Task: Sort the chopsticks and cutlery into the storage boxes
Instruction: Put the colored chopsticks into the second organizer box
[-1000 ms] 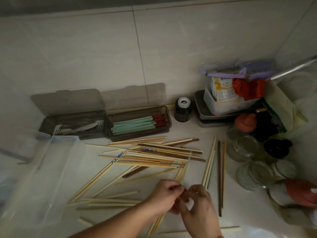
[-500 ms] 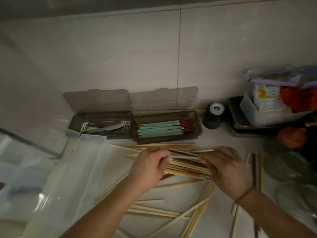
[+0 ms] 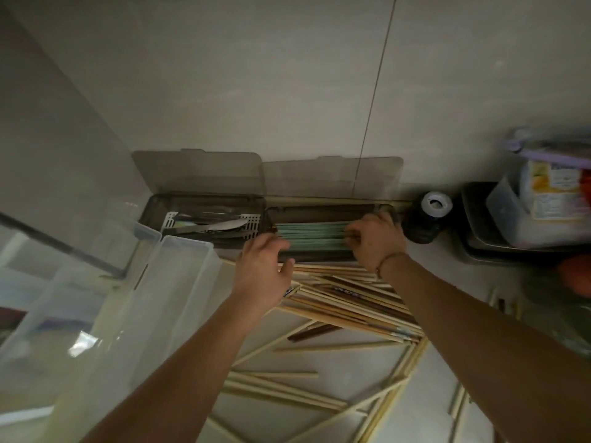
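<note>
Hands: left hand (image 3: 265, 270) and right hand (image 3: 372, 239) had moved from the pile (image 3: 348, 302) to the far box (image 3: 319, 215).
Grip: both curled on green chopsticks (image 3: 311, 233).

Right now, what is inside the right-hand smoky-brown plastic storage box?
Pale green chopsticks lie lengthwise in the box. The right hand covers their right ends, the left hand their left ends.
</note>
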### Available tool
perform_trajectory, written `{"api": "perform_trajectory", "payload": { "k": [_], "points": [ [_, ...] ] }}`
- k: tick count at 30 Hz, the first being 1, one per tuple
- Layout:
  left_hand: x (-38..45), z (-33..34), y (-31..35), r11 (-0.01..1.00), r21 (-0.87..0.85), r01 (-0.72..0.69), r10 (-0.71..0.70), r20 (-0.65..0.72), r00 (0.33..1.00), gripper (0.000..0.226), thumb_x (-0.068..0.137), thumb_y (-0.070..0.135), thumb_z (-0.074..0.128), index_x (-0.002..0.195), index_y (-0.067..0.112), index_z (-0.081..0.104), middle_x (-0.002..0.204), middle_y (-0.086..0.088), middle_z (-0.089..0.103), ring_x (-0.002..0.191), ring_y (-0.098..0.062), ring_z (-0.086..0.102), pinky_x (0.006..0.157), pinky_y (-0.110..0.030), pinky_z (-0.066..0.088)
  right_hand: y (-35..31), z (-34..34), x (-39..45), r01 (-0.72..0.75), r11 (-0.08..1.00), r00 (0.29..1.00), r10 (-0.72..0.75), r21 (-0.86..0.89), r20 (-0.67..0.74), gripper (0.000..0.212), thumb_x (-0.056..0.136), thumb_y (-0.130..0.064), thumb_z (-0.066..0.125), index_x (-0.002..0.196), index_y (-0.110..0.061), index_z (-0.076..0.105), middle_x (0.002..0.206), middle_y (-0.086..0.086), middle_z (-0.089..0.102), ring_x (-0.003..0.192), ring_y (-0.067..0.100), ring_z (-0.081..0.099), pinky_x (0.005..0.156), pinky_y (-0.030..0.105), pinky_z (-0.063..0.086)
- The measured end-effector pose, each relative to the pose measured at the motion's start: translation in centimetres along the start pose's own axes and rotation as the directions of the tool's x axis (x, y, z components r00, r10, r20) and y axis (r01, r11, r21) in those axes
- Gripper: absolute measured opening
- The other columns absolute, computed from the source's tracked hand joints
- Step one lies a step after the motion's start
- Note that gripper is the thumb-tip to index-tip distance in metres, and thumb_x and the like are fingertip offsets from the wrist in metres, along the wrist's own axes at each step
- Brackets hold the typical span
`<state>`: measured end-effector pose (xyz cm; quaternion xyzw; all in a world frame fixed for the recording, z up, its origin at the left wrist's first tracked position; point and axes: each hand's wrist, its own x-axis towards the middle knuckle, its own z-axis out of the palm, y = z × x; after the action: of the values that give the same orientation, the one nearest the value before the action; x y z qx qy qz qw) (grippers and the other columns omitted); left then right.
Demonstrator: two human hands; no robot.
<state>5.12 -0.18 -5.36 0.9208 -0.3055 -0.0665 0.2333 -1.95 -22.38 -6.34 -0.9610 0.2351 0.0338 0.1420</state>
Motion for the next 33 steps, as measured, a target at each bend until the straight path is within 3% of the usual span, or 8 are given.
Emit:
{"api": "perform_trajectory", "payload": {
  "k": [3,5,7,10,14,21,25,33],
  "points": [
    [-0.9,1.3,0.4,0.996,0.032,-0.087,0.088,-0.051,0.995,0.029,0.084,0.027,0.07,0.112,0.02,0.068,0.122,-0.001,0.057,0.114,-0.024,0.049,0.096,-0.041,0.046,2.3,-1.1,-1.9,0.078,0.981,0.972,-0.035,0.177,-0.232,0.023,0.09,-0.025,0.06,0.112,-0.021,0.067,0.108,0.003,0.062,0.107,0.025,0.048,0.089,0.033,0.041],
    [-2.0,2.6,1.3,0.989,0.007,-0.149,0.149,-0.053,0.987,0.027,0.082,0.026,0.071,0.107,0.02,0.069,0.116,0.0,0.058,0.11,-0.023,0.05,0.093,-0.041,0.047,4.7,-2.1,-4.5,0.06,0.95,0.957,0.033,0.305,-0.289,0.018,0.089,-0.018,0.062,0.107,-0.017,0.067,0.095,0.001,0.061,0.091,0.019,0.054,0.08,0.028,0.044],
    [-3.4,3.9,2.7,0.976,-0.008,-0.216,0.215,-0.04,0.976,0.025,0.081,0.028,0.068,0.105,0.022,0.069,0.112,0.002,0.059,0.108,-0.022,0.051,0.09,-0.042,0.049,7.2,-2.7,-7.8,-0.061,0.921,0.958,0.162,0.385,-0.236,0.012,0.089,-0.017,0.063,0.1,-0.02,0.067,0.087,-0.001,0.06,0.077,0.015,0.054,0.073,0.024,0.041],
    [-6.1,6.1,5.6,0.927,-0.009,-0.374,0.374,0.003,0.927,0.026,0.078,0.035,0.058,0.099,0.027,0.07,0.109,0.006,0.06,0.107,-0.022,0.051,0.088,-0.039,0.048,10.5,-2.0,-13.7,-0.275,0.911,0.937,0.325,0.308,-0.125,0.011,0.088,-0.02,0.063,0.082,-0.027,0.059,0.075,0.0,0.061,0.066,0.017,0.054,0.065,0.025,0.039],
    [-10.1,9.4,9.4,0.809,-0.061,-0.584,0.587,0.141,0.797,0.024,0.075,0.04,0.055,0.092,0.028,0.068,0.1,0.011,0.058,0.101,-0.017,0.047,0.079,-0.033,0.048,11.7,0.6,-20.3,-0.484,0.86,0.875,0.479,0.164,0.07,0.013,0.09,-0.035,0.059,0.08,-0.028,0.057,0.077,0.001,0.065,0.073,0.024,0.063,0.067,0.034,0.053],
    [-14.2,12.1,11.6,0.666,-0.047,-0.745,0.712,0.339,0.615,0.026,0.081,0.041,0.051,0.096,0.025,0.065,0.104,0.009,0.052,0.102,-0.019,0.045,0.083,-0.036,0.045,11.1,2.6,-24.8,-0.7,0.714,0.704,0.694,-0.015,0.153,0.032,0.089,-0.053,0.045,0.098,-0.028,0.062,0.097,-0.003,0.068,0.09,0.019,0.066,0.067,0.025,0.047],
    [-14.4,11.9,12.2,0.692,-0.022,-0.722,0.69,0.315,0.652,0.026,0.08,0.043,0.052,0.095,0.027,0.066,0.102,0.012,0.053,0.1,-0.017,0.045,0.082,-0.033,0.036,10.2,3.1,-25.0,-0.701,0.714,0.705,0.693,-0.001,0.15,0.037,0.094,-0.049,0.036,0.103,-0.025,0.062,0.099,-0.002,0.068,0.09,0.019,0.066,0.071,0.025,0.048],
    [-15.0,11.0,12.2,0.791,-0.07,-0.608,0.599,0.287,0.747,0.028,0.081,0.043,0.051,0.098,0.029,0.067,0.1,0.013,0.057,0.1,-0.016,0.045,0.08,-0.035,0.044,9.4,2.7,-25.4,-0.591,0.803,0.789,0.595,-0.073,0.151,0.037,0.099,-0.041,0.029,0.109,-0.022,0.059,0.109,-0.003,0.068,0.1,0.019,0.066,0.078,0.027,0.048]
  ]
}}
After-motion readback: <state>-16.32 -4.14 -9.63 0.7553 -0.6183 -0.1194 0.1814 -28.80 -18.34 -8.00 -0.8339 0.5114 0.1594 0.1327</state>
